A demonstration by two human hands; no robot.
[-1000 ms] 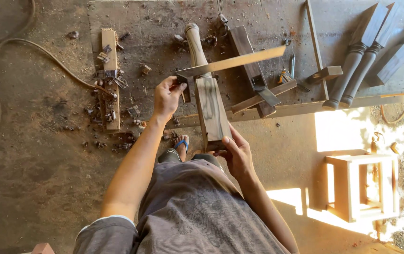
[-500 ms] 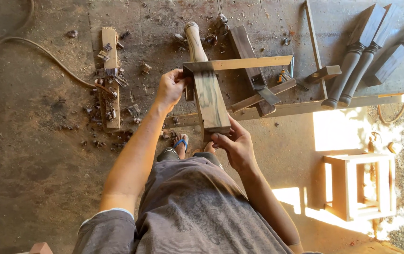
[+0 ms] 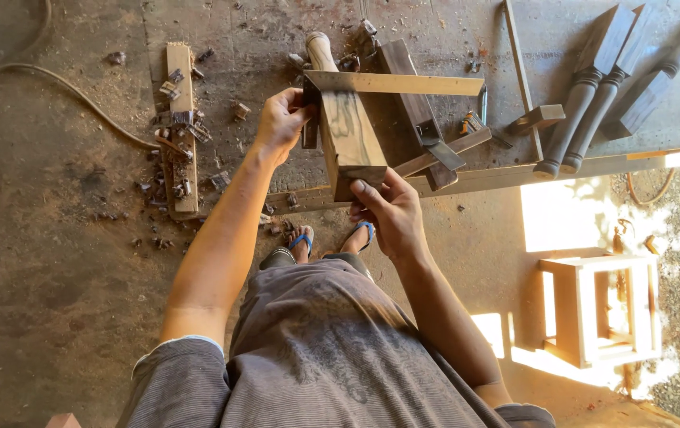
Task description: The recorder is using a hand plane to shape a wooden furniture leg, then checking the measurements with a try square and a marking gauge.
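I stand over a concrete floor and hold a turned wooden leg (image 3: pixel 345 127) with a square block end, pointing away from me. My right hand (image 3: pixel 386 210) grips the near square end from below. My left hand (image 3: pixel 280 120) holds the dark stock of a try square against the leg's left side. The square's thin wooden blade (image 3: pixel 403 83) lies flat across the top of the leg, reaching to the right.
A plank (image 3: pixel 182 119) with wood chips lies at left, a hose (image 3: pixel 7 87) curves further left. Three turned legs (image 3: pixel 594 95) lie at upper right beside a dark block (image 3: pixel 415 103) and a long batten (image 3: pixel 483 178). A small wooden stool frame (image 3: pixel 601 309) stands at right.
The blade of the square has swung from tilted to level across the leg. The leg and both hands have shifted slightly; the grips are unchanged.
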